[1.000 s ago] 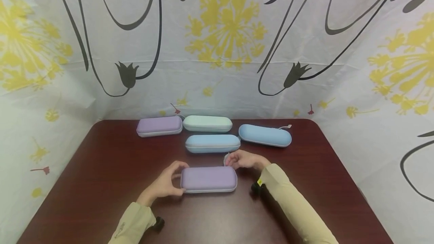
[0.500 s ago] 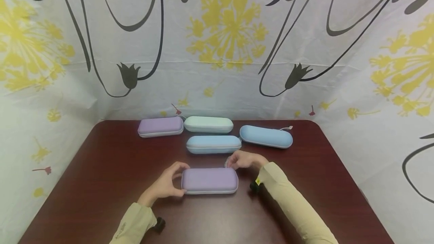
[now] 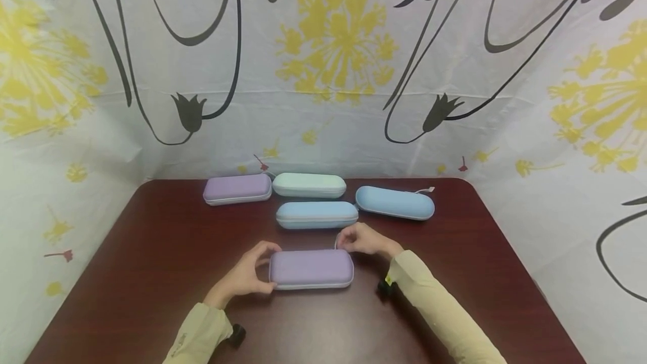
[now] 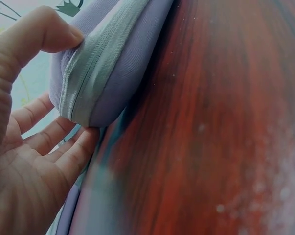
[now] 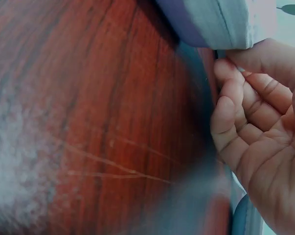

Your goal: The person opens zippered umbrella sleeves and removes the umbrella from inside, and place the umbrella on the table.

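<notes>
A light purple zippered case [image 3: 311, 269] lies lengthwise on the dark table in front of me. My left hand [image 3: 244, 272] holds its left end, thumb at the near side and fingers behind; in the left wrist view the thumb presses beside the grey zipper band [image 4: 91, 63]. At the far right corner, my right hand [image 3: 365, 239] pinches with thumb and index finger at a thin pale strap [image 3: 336, 241], which loops up beside the fingertips. The right wrist view shows curled fingers [image 5: 225, 115] close against the case's end [image 5: 220, 22]; what lies between the fingertips is hidden there.
Behind stand a blue case [image 3: 317, 215], a mint case [image 3: 309, 185], another purple case [image 3: 237, 190] and a second blue case [image 3: 395, 203] with a pale strap. A patterned cloth [image 3: 323, 72] hangs behind the dark table [image 3: 151, 274].
The right forearm and wrist have lowered slightly toward me, while the right fingertips stay at the case's far right corner. The left hand and the case keep their places.
</notes>
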`<state>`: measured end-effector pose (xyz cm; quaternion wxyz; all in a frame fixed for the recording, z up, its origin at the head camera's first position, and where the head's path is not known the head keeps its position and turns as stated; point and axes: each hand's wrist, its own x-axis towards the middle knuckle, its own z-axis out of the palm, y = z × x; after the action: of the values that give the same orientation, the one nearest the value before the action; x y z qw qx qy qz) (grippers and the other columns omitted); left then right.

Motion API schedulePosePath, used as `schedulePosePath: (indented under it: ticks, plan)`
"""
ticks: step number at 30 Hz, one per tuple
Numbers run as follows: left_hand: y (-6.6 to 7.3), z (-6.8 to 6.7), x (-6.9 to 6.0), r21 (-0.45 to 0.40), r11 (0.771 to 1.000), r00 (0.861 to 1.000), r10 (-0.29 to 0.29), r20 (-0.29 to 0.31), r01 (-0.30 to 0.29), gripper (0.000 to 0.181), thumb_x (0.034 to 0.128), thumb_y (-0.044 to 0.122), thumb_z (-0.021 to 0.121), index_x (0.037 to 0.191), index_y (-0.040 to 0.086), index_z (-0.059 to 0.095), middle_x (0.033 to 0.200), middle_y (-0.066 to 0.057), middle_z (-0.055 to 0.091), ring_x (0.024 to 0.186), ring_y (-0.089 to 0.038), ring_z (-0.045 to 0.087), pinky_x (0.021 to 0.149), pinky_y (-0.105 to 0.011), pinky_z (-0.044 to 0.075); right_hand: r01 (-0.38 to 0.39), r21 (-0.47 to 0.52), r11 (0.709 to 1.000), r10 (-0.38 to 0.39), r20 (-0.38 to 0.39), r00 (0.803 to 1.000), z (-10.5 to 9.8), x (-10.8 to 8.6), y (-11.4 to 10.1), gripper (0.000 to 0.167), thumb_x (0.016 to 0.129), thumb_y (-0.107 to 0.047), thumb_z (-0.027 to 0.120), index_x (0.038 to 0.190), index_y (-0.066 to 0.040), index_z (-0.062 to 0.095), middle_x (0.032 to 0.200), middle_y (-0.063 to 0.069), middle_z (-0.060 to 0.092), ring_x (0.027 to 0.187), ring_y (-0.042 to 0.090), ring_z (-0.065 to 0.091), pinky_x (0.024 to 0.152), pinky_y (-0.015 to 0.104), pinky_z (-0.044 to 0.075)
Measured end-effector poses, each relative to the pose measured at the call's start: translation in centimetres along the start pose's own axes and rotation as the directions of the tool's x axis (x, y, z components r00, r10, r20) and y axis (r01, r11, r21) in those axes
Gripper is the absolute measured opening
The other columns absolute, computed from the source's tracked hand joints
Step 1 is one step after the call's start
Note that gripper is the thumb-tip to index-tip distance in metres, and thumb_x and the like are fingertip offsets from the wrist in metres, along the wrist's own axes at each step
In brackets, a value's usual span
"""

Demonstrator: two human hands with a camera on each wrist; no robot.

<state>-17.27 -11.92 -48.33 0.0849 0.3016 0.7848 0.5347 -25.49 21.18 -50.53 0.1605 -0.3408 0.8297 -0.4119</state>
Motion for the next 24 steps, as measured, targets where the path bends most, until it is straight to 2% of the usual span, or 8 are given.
schedulePosePath:
  ticks: [5, 8, 15, 20, 24]
  plan:
    - [-0.1, 0.1, 0.1, 0.012, 1.0, 1.0, 0.009, -0.009, -0.008, 0.063, 0.0591, -0.011, 0.074, 0.116, -0.008, 0.047, 0.114, -0.018, 0.05, 0.106, -0.032, 0.047, 0.095, -0.048, 0.041, 0.072, 0.015, 0.997, -0.072, -0.007, 0.997, 0.1, -0.2, 0.5, 0.011, 0.08, 0.008, 0.063, 0.084, 0.0, 0.067, 0.081, 0.006, 0.066, 0.07, 0.003, 0.054, 0.066, 0.023, 0.049]
    - [-0.2, 0.2, 0.1, 0.023, 0.999, 0.999, 0.026, -0.027, -0.025, 0.063, 0.0571, -0.011, 0.074, 0.114, -0.009, 0.048, 0.112, -0.017, 0.051, 0.105, -0.031, 0.048, 0.094, -0.046, 0.043, 0.092, -0.02, 0.996, -0.093, -0.03, 0.995, 0.1, -0.5, 0.4, 0.012, 0.077, 0.011, 0.061, 0.082, 0.001, 0.066, 0.079, 0.009, 0.065, 0.069, 0.006, 0.053, 0.064, 0.023, 0.048]
    - [-0.3, 0.5, 0.1, 0.054, 0.997, 0.996, 0.06, -0.067, -0.057, 0.063, 0.0541, -0.011, 0.074, 0.112, -0.01, 0.049, 0.109, -0.018, 0.052, 0.1, -0.031, 0.051, 0.09, -0.042, 0.047, 0.045, -0.104, 0.994, -0.055, -0.097, 0.994, 0.0, -1.9, 0.3, 0.015, 0.076, 0.006, 0.063, 0.08, -0.008, 0.065, 0.07, -0.005, 0.058, 0.064, 0.003, 0.049, 0.059, 0.021, 0.045]
    - [0.0, 0.6, -0.1, 0.066, 0.996, 0.993, 0.064, -0.095, -0.058, 0.062, 0.0535, -0.011, 0.075, 0.11, -0.011, 0.05, 0.106, -0.019, 0.053, 0.097, -0.032, 0.052, 0.087, -0.045, 0.048, 0.049, -0.096, 0.994, -0.062, -0.133, 0.989, 0.2, -2.8, 0.1, 0.016, 0.076, 0.001, 0.065, 0.081, -0.013, 0.064, 0.07, -0.008, 0.055, 0.065, 0.006, 0.05, 0.058, 0.022, 0.045]
    - [-0.7, 0.9, 0.0, 0.088, 0.993, 0.989, 0.084, -0.121, -0.074, 0.063, 0.0525, -0.01, 0.075, 0.111, -0.01, 0.05, 0.106, -0.018, 0.054, 0.096, -0.032, 0.052, 0.085, -0.046, 0.049, 0.022, -0.096, 0.995, -0.037, -0.161, 0.986, 0.6, -3.3, 0.1, 0.016, 0.075, -0.001, 0.066, 0.081, -0.015, 0.063, 0.07, -0.009, 0.054, 0.066, 0.006, 0.049, 0.059, 0.022, 0.044]
